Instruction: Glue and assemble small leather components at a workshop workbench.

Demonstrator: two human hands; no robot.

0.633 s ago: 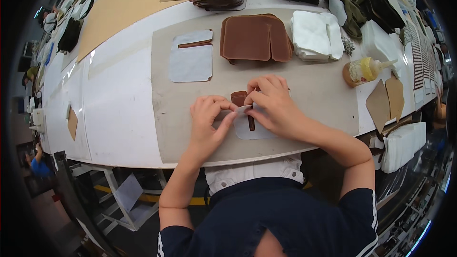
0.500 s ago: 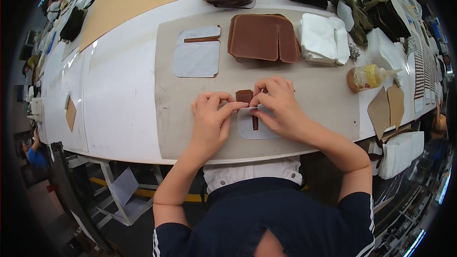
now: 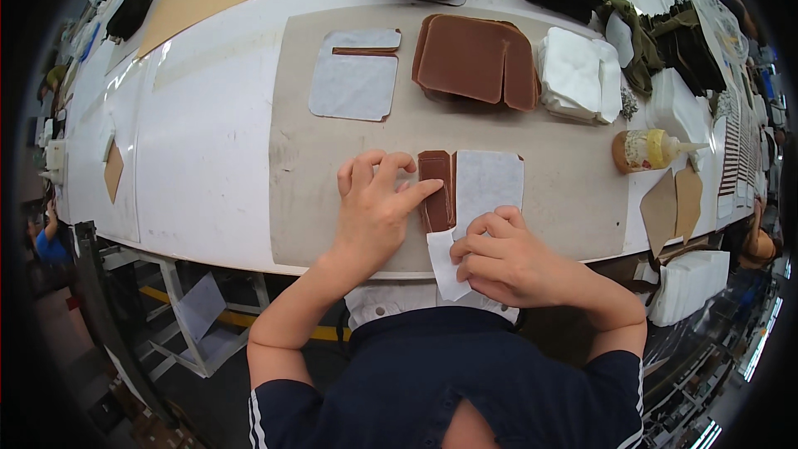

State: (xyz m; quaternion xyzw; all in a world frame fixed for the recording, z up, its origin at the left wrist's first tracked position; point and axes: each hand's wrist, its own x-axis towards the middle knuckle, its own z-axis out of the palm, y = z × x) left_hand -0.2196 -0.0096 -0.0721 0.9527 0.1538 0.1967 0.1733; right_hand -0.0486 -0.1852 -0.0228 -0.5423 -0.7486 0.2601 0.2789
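Observation:
A slit leather piece lies before me on the grey mat. A brown leather strip [image 3: 434, 168] shows on its left side, and a pale grey backing [image 3: 490, 179] covers its right. My left hand [image 3: 371, 208] rests at the left edge, thumb on the brown strip, fingers bent but apart. Below the strip, a white sheet end [image 3: 449, 270] hangs down toward the table's front edge. My right hand [image 3: 509, 258] has its fingers closed at that white end and covers the piece's lower right part. The tips of its fingers are partly hidden.
Beyond lie a similar grey-backed piece [image 3: 353, 87], a brown leather stack [image 3: 461, 58] and a white sheet stack [image 3: 578, 75]. A glue bottle [image 3: 648, 150] lies at the right, beside tan card pieces [image 3: 673, 204]. More stacks stand at the back.
Both hands were pinching together at the piece's upper edge; now they are apart. The right hand has come down toward me with the white end, baring the brown strip and the grey backing.

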